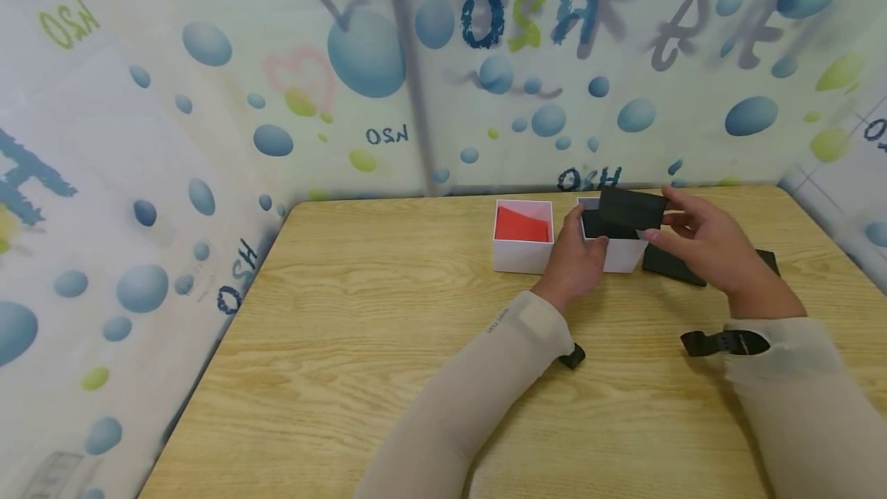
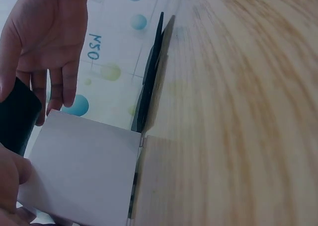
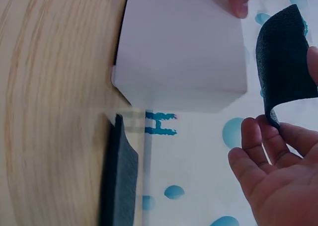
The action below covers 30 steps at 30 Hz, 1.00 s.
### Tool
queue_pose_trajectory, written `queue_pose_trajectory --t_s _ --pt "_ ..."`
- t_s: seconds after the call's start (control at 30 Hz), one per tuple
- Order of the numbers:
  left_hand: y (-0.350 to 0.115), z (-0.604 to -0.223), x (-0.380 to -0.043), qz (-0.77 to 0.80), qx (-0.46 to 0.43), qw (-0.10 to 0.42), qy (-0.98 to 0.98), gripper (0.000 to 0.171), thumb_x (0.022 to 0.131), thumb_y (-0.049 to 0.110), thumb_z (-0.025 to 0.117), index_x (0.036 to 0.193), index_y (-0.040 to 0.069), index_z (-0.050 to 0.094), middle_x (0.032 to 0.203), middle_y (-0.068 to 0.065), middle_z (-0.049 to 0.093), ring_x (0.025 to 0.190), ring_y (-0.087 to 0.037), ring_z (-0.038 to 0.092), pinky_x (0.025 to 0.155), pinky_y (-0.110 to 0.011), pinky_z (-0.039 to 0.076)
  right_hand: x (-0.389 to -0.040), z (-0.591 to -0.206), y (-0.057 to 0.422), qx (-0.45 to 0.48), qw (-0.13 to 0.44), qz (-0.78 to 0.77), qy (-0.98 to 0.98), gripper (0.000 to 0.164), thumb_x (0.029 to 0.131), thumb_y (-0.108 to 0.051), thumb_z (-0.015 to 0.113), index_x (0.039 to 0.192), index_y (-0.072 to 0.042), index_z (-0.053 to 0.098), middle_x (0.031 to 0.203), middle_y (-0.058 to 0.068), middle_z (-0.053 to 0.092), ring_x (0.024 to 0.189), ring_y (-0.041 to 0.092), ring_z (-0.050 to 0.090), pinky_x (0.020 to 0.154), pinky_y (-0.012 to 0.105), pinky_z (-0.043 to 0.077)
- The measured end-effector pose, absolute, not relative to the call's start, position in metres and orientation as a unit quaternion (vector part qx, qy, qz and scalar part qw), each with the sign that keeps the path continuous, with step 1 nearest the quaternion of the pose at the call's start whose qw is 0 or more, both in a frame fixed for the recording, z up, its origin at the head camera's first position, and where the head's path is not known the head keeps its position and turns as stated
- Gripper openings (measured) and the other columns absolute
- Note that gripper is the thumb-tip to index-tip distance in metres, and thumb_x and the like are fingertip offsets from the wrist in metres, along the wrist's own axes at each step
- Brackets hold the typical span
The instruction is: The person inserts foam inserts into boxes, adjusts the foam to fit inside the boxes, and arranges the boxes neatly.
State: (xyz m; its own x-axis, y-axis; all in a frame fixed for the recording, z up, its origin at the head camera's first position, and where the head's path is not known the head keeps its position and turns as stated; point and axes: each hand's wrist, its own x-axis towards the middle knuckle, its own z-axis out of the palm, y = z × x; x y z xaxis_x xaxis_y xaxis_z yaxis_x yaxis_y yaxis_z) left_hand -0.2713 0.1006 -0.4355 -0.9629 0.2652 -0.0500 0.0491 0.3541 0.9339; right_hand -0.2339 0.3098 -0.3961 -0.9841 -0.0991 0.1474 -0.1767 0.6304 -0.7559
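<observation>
- Two white boxes stand side by side at the far end of the wooden surface (image 1: 388, 306).
- The left white box (image 1: 523, 249) is open-topped and holds something red that fills its inside.
- The right white box (image 1: 620, 251) holds black material, only partly seen past the hands.
- The left hand (image 1: 575, 256) grips the right box at its near left wall, fingers curled on it.
- The right hand (image 1: 703, 241) pinches a black sheet (image 1: 632, 209) just above the right box's opening; in the right wrist view the sheet bends between thumb and fingers.
- More black sheets (image 1: 675, 264) lie flat on the surface just right of the box, mostly hidden behind the right hand.
- How many sheets are in the box or the pile cannot be told.
- Black straps show at both wrists, partly cut off by the sleeves.
</observation>
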Motion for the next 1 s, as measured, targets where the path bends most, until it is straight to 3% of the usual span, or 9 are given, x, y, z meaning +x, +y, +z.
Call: queue_pose_trajectory --t_s 0.27,0.57,0.67,0.73,0.8,1.0 --pt "0.101 -0.435 -0.272 0.56 0.097 0.098 0.817 0.067 0.109 0.035 0.056 0.167 0.03 0.022 0.171 0.009 0.034 0.155 -0.016 0.039 0.123 -0.044 0.039 -0.241 -0.404 0.3 0.078 0.056 0.439 -0.893 0.081 0.106 -0.027 0.065 0.169 -0.011 0.018 0.161 0.033 0.038 0.134 0.052 0.049 0.079 -0.003 0.038" --pt "0.101 -0.436 -0.271 0.565 0.101 0.095 0.813 0.067 0.11 0.033 0.056 0.167 0.03 0.022 0.17 0.009 0.035 0.154 -0.015 0.04 0.124 -0.043 0.038 -0.244 -0.406 0.294 0.064 0.036 0.44 -0.895 0.082 0.106 -0.033 0.065 0.17 -0.012 0.016 0.168 0.029 0.03 0.141 0.054 0.043 0.084 0.001 0.039" --pt "0.101 -0.437 -0.271 0.563 0.102 0.093 0.815 0.066 0.11 0.033 0.056 0.167 0.031 0.022 0.17 0.01 0.035 0.153 -0.014 0.041 0.124 -0.042 0.038 -0.244 -0.407 0.293 0.063 0.029 0.44 -0.895 0.082 0.107 -0.033 0.064 0.17 -0.013 0.015 0.17 0.027 0.027 0.144 0.056 0.041 0.107 0.027 0.051" --pt "0.101 -0.437 -0.271 0.562 0.103 0.092 0.816 0.067 0.11 0.033 0.055 0.167 0.031 0.021 0.17 0.01 0.035 0.153 -0.013 0.04 0.124 -0.042 0.038 -0.246 -0.409 0.293 0.063 0.026 0.441 -0.895 0.082 0.107 -0.033 0.063 0.17 -0.014 0.014 0.171 0.027 0.026 0.145 0.058 0.039 0.113 0.055 0.048" --pt "0.101 -0.437 -0.271 0.56 0.105 0.091 0.816 0.067 0.11 0.033 0.055 0.167 0.031 0.021 0.17 0.01 0.035 0.152 -0.012 0.041 0.124 -0.042 0.038 -0.248 -0.411 0.293 0.066 0.024 0.445 -0.893 0.082 0.107 -0.032 0.063 0.17 -0.015 0.013 0.171 0.027 0.024 0.146 0.059 0.037 0.11 0.073 0.038" --pt "0.101 -0.435 -0.271 0.555 0.106 0.089 0.82 0.066 0.11 0.032 0.055 0.167 0.029 0.022 0.17 0.009 0.035 0.153 -0.013 0.04 0.125 -0.04 0.037 -0.251 -0.418 0.294 0.072 0.025 0.452 -0.889 0.081 0.108 -0.03 0.062 0.17 -0.016 0.013 0.172 0.026 0.022 0.147 0.06 0.035 0.11 0.075 0.036"
